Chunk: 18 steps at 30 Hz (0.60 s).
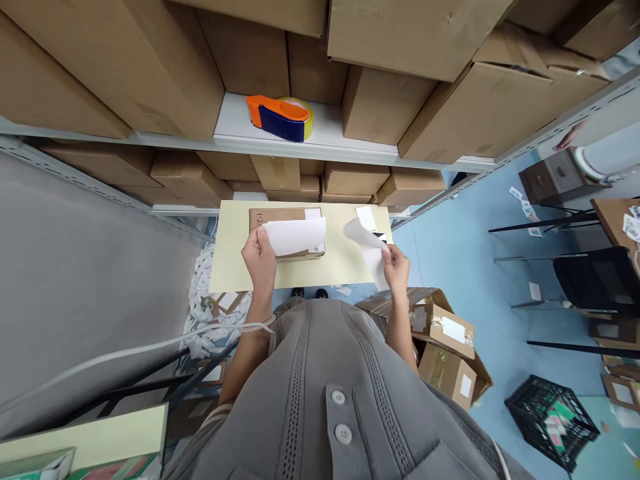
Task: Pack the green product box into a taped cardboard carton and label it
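My left hand [260,257] pinches the left end of a white label sheet [296,236] that lies across a small flat cardboard box [285,220] on a pale yellow table [235,253]. My right hand [396,265] is closed on a curled white strip of backing paper [367,243], held above the table's right side. A small white label and a dark item [369,220] lie on the table behind that strip.
An orange and blue tape dispenser [280,117] sits on the grey shelf [320,143] among large cardboard boxes. Small taped boxes [445,347] lie on the blue floor at right. A black crate [550,417] and paper scraps [203,293] are nearby.
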Motion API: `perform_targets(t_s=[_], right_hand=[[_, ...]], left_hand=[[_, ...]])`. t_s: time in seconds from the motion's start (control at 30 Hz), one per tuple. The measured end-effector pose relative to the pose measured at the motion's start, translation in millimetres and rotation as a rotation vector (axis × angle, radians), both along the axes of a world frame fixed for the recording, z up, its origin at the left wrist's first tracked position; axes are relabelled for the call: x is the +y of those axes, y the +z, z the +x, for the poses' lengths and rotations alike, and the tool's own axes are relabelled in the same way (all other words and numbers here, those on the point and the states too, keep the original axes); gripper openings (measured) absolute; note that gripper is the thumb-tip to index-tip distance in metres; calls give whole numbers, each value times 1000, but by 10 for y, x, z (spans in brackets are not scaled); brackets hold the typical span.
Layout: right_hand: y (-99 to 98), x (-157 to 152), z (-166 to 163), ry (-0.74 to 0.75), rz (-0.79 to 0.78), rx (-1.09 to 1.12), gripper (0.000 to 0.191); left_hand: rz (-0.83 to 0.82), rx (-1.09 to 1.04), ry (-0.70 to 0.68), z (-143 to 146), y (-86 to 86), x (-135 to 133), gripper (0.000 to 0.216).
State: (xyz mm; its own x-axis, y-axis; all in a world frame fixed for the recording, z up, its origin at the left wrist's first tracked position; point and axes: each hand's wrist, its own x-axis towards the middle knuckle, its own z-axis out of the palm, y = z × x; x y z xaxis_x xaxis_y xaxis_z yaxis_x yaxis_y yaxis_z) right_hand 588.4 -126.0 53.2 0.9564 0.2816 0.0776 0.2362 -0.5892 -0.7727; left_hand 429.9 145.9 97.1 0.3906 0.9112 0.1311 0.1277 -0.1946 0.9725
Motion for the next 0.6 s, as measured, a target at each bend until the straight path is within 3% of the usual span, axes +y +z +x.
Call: perform_targets(t_s=[0.3,0.6], right_hand=[[-519,-82,264,-45,-180,70,36],[-689,310,646,31,-242,81,29]], left_hand=[[-30,-34,36,-86,-50,101,38],[-27,-35,35,-160,-38,91,38]])
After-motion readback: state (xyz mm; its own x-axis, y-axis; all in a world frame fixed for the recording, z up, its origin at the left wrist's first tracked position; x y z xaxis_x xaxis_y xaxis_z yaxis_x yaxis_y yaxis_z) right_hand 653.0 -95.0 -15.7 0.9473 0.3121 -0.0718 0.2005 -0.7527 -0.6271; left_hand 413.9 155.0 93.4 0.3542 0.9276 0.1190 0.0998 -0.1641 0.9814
